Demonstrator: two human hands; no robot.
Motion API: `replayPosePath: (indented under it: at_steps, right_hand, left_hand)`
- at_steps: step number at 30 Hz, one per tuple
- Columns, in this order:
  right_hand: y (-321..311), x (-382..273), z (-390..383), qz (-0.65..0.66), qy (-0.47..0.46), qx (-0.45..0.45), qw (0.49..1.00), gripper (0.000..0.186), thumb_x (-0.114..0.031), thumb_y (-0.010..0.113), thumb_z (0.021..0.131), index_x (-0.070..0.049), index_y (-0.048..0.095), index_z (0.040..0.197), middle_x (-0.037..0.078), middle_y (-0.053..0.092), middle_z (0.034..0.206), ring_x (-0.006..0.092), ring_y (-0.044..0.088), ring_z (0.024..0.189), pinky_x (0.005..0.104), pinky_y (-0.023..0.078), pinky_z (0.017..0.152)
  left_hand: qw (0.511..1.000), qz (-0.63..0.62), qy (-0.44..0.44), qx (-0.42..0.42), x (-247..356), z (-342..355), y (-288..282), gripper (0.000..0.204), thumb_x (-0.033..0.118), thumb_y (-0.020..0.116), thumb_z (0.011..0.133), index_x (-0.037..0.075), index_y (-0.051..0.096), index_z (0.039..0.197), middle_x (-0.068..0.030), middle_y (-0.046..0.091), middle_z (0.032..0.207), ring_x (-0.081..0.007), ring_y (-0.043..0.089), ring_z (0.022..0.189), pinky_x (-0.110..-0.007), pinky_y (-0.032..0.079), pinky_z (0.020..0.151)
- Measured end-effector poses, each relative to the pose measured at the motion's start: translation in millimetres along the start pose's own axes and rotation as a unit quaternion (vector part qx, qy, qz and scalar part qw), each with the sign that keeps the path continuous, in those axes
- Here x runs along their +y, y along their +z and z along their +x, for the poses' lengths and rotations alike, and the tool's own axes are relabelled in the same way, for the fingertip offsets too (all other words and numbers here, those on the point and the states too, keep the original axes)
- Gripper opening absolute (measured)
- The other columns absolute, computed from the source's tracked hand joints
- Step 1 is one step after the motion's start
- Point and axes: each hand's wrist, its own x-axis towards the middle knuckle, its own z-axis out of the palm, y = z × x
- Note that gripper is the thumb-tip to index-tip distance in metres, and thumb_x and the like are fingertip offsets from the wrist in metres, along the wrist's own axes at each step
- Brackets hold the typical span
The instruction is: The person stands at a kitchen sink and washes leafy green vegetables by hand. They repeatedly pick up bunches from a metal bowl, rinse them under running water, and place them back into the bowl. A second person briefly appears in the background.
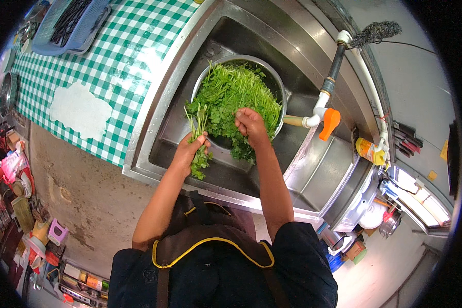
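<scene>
Though in left grip [188, 150], sprigs [200, 165] visible

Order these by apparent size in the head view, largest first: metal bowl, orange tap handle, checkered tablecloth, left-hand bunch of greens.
1. Checkered tablecloth
2. Metal bowl
3. Bunch of greens, partly hidden
4. Orange tap handle

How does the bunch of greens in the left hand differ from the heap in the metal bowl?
Size: the held bunch is small, while the heap fills much of the metal bowl.
Support: the held bunch is gripped by the left hand; the heap rests in the bowl.
Shape: the held bunch is narrow; the heap spreads broadly.
Both are green and leafy, with slender, paler stems.
</scene>
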Motion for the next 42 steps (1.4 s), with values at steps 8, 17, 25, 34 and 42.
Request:
replayPosePath:
  at_steps: [8, 17, 25, 34, 42]
  right_hand:
    - [41.7, 27.0, -57.1, -0.195, -0.096, -0.030, 0.976, 0.018, -0.022, 0.063, 0.091, -0.003, 0.063, 0.093, 0.001, 0.061, 0.069, 0.0118, 0.055, 0.060, 0.0304, 0.043, 0.055]
    - [54.7, 10.1, -76.8, -0.367, -0.055, -0.079, 0.925, 0.019, -0.022, 0.065, 0.089, -0.004, 0.065, 0.091, 0.002, 0.062, 0.071, 0.0108, 0.054, 0.063, 0.0312, 0.045, 0.059]
    - [58.4, -4.5, 12.7, -0.442, -0.168, 0.049, 0.879, 0.033, -0.023, 0.062, 0.089, -0.006, 0.063, 0.118, 0.017, 0.060, 0.123, 0.0318, 0.066, 0.097, 0.0415, 0.051, 0.086]
    - [21.3, 39.1, 68.7, -0.616, -0.264, -0.066, 0.739, 0.037, 0.000, 0.059, 0.074, -0.003, 0.065, 0.111, 0.013, 0.057, 0.128, 0.0328, 0.052, 0.120, 0.0406, 0.041, 0.103]
    - [8.0, 29.3, 46.1, -0.578, -0.304, -0.054, 0.755, 0.025, -0.003, 0.055, 0.078, -0.003, 0.071, 0.096, 0.015, 0.055, 0.135, 0.0357, 0.054, 0.114, 0.0449, 0.043, 0.099]
  left_hand:
    - [0.997, -0.064, -0.052, 0.000, -10.2, 18.7, 14.6, 0.043, 0.039, 0.065, 0.092, 0.007, 0.060, 0.119, -0.0035, 0.065, 0.094, -0.0155, 0.060, 0.086, -0.031, 0.051, 0.074]
    - [0.998, -0.049, -0.022, 0.023, -19.6, 12.0, 5.6, 0.034, 0.012, 0.071, 0.087, 0.005, 0.062, 0.118, -0.0057, 0.065, 0.094, -0.0159, 0.061, 0.084, -0.030, 0.050, 0.076]
    - [0.997, -0.076, -0.017, 0.018, -11.3, -23.1, -17.8, 0.030, 0.009, 0.068, 0.089, 0.002, 0.058, 0.116, -0.0078, 0.064, 0.086, -0.0171, 0.061, 0.074, -0.029, 0.051, 0.068]
    - [0.996, -0.083, -0.005, 0.025, -7.5, -29.2, -13.3, 0.029, 0.008, 0.069, 0.088, 0.003, 0.059, 0.115, -0.0081, 0.065, 0.087, -0.0175, 0.062, 0.074, -0.029, 0.052, 0.069]
    - [0.996, -0.080, -0.025, 0.014, -10.8, -26.6, -12.3, 0.028, 0.008, 0.069, 0.088, 0.004, 0.060, 0.115, -0.0082, 0.065, 0.087, -0.0169, 0.062, 0.075, -0.029, 0.052, 0.069]
